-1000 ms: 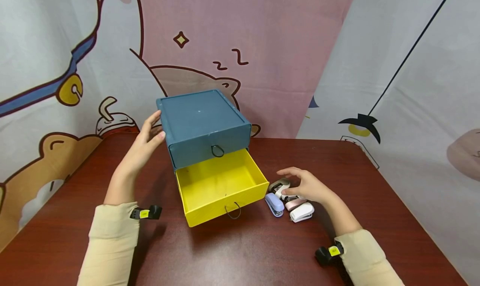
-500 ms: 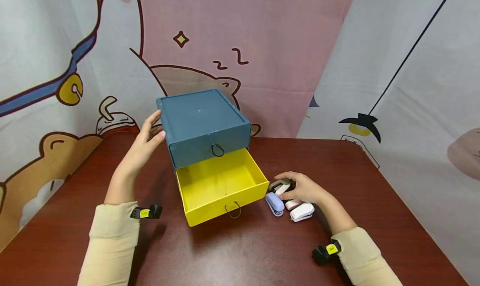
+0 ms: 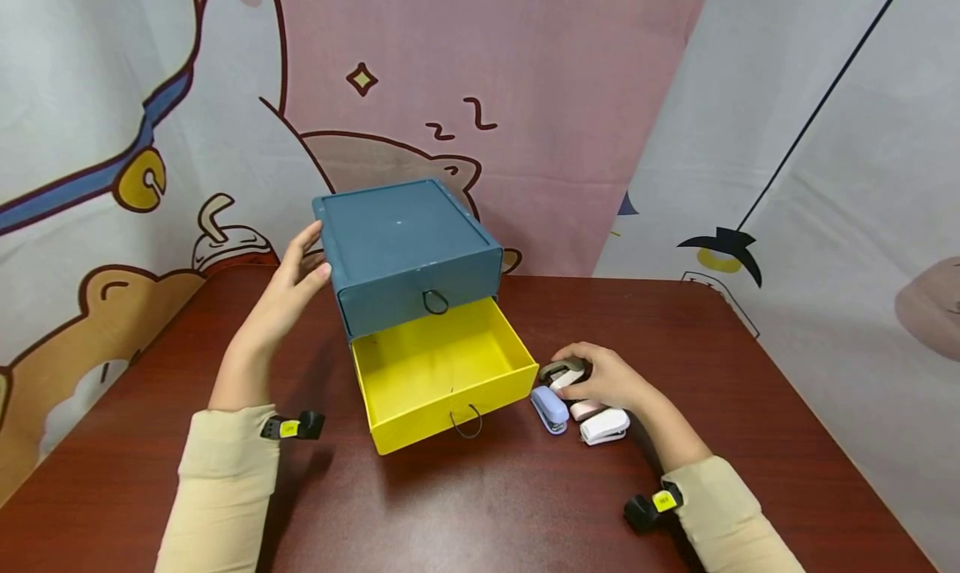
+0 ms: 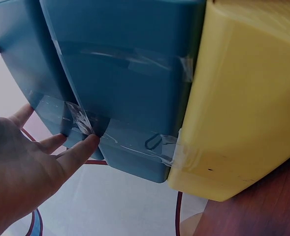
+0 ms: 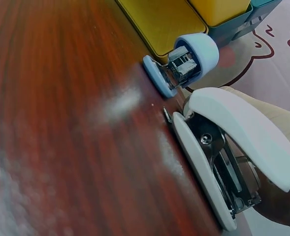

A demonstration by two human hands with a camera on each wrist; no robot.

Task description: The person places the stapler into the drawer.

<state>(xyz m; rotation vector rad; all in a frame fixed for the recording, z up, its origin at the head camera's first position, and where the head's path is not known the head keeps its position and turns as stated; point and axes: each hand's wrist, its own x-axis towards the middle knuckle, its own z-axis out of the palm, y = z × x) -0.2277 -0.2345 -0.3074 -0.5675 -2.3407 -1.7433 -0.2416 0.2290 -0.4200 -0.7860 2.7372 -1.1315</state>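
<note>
1. Two hands are at work: my left hand (image 3: 288, 289) lies flat, fingers straight, against the side of the blue drawer box (image 3: 408, 248) at frame centre, bracing it so it does not slide on the worktop (image 3: 480, 506).
2. In the left wrist view my fingertips (image 4: 88, 143) press the blue wall near strips of clear tape; nothing is gripped.
3. The yellow drawer (image 3: 442, 373) stands pulled out below the shut blue drawer, its tray bare and open toward me.
4. My right hand (image 3: 607, 377) sits right of centre, fingers curled over the grey stapler (image 3: 562, 371), just beside the yellow drawer's right corner.
5. Three more staplers lie close by: a blue stapler (image 3: 550, 409), a pink stapler (image 3: 583, 408) partly under my hand, and a white stapler (image 3: 603, 425) nearest my wrist.
6. They cluster close together, within short reach of the drawer.
</note>
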